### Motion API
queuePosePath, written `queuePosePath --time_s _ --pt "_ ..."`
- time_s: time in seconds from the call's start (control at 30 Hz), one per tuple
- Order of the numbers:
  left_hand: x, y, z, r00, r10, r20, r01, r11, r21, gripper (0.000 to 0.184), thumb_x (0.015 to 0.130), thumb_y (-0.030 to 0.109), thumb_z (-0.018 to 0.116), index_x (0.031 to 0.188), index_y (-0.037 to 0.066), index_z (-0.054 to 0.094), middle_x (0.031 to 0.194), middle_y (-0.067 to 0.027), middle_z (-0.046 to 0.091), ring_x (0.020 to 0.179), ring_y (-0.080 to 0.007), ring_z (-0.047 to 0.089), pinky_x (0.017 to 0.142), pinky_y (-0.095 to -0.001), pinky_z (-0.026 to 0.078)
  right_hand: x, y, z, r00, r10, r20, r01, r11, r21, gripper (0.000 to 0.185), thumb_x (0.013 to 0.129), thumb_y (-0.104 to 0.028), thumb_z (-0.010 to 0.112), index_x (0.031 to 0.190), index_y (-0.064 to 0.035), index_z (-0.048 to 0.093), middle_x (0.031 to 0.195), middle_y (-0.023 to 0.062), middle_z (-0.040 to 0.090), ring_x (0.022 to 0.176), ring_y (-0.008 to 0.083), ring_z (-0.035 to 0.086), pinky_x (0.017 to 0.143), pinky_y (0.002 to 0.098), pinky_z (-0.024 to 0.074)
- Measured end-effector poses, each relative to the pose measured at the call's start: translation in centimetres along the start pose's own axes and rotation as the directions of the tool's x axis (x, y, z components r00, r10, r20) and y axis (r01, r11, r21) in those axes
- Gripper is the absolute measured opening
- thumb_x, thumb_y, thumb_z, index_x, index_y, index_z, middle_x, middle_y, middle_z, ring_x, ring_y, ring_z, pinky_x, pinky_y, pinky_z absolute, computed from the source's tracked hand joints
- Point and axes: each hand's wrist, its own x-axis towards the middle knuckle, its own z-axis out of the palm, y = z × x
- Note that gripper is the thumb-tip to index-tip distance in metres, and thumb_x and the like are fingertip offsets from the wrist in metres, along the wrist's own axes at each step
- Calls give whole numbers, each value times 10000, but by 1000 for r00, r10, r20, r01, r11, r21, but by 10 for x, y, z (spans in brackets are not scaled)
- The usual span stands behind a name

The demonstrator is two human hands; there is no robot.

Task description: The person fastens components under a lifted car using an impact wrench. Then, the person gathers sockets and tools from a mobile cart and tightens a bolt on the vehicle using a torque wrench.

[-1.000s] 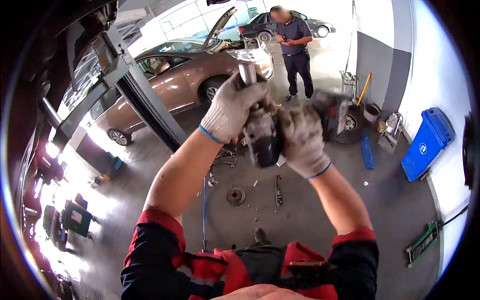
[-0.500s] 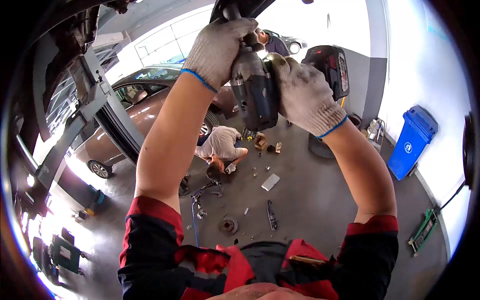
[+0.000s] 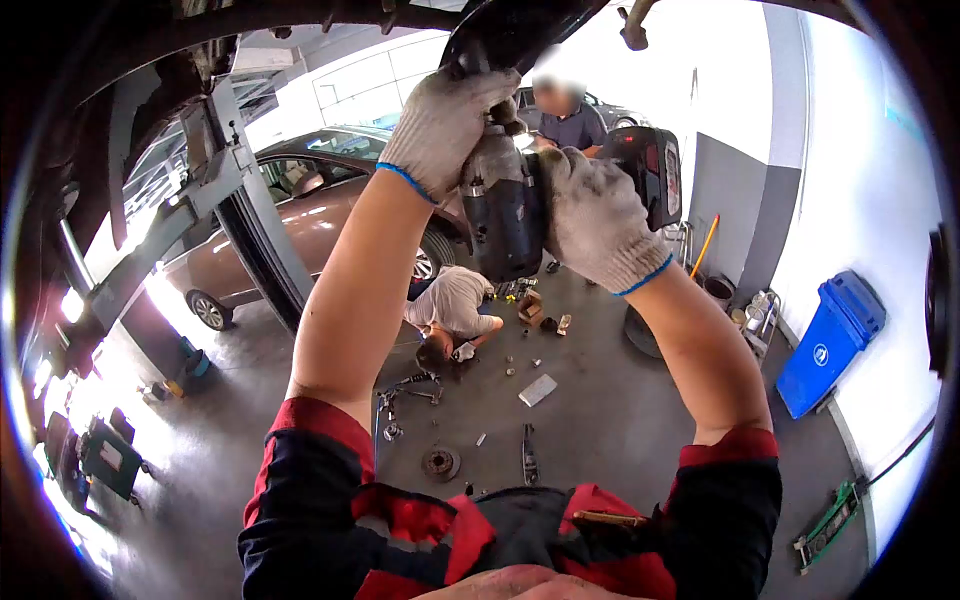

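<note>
A dark cordless impact wrench is held up in front of me, its socket end pointing up at a black curved part overhead. My left hand, in a whitish knit glove with a blue cuff, is closed around the front of the tool near the socket. My right hand, in a soiled matching glove, grips the tool's handle, with the battery showing beyond it. The very tip of the socket is hidden against the dark part.
Vehicle underside parts hang overhead. A lift post and brown car stand left. One person crouches ahead; another stands behind. A brake disc and loose parts lie on the floor. A blue bin stands right.
Both hands and the wrench have risen to the black part overhead since the first frame. My view has shifted, and the crouching person has come into sight.
</note>
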Motion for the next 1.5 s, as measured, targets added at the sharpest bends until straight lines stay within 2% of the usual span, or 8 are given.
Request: queuePosePath --time_s 0.1,0.2,0.3,0.57,0.87,1.13,1.4,1.5 --pt "0 16 4 957 -287 -52 278 952 -131 233 961 235 715 945 5 689 788 -66 634 763 -187 707 626 -290 552 0 -2 3 1000 13 -6 -12 999 45 499 849 -222 709 1269 -6 548 1065 149 668 953 317 700 823 435 549" --pt "11 -8 -9 998 -65 11 65 998 23 254 951 265 730 930 15 692 792 -66 638 771 -187 712 623 -284 547 1 2 9 993 -45 -107 46 999 15 440 863 -236 701 1214 -12 560 1053 141 666 940 316 704 809 437 556" --pt "2 15 3 979 -201 -24 196 971 -140 263 950 269 736 918 12 691 802 -75 645 770 -194 713 630 -292 552 7 3 9 998 -16 -63 19 999 44 358 827 -204 701 1118 -31 588 978 143 666 887 309 693 750 426 553" --pt "18 -14 -11 1000 -14 -9 14 1000 -25 254 964 262 724 914 15 695 830 -78 664 789 -190 717 644 -284 551 12 2 4 997 -22 -78 20 999 -28 388 827 -211 687 1145 -8 597 964 141 672 873 294 703 743 413 565" --pt "1 11 5 957 -290 -22 281 940 -194 281 974 286 693 906 13 694 814 -76 678 778 -178 687 667 -282 530 -8 -4 -1 995 -34 -91 19 987 -158 543 823 -183 667 1303 43 552 982 167 674 836 297 707 718 404 562" --pt "6 -54 27 998 62 31 -59 993 -102 222 968 224 685 982 4 656 807 -75 628 795 -213 672 685 -336 533 -35 17 -5 998 -56 -34 49 984 -174 636 798 -159 676 1371 57 505 1032 168 649 810 300 681 740 412 542" --pt "30 -42 29 949 -39 312 269 616 -741 134 999 143 646 994 9 648 788 -63 594 776 -185 595 707 -310 486 -11 36 -21 996 24 90 -21 999 -41 443 817 -201 729 1178 -14 553 1003 160 673 868 331 716 775 435 563" --pt "30 -39 34 994 -28 105 75 872 -484 132 994 144 655 979 12 645 776 -59 577 758 -183 597 681 -309 488 -10 34 -24 998 7 70 -5 1000 -18 346 816 -152 707 1097 -18 556 960 169 683 843 339 729 732 441 579"
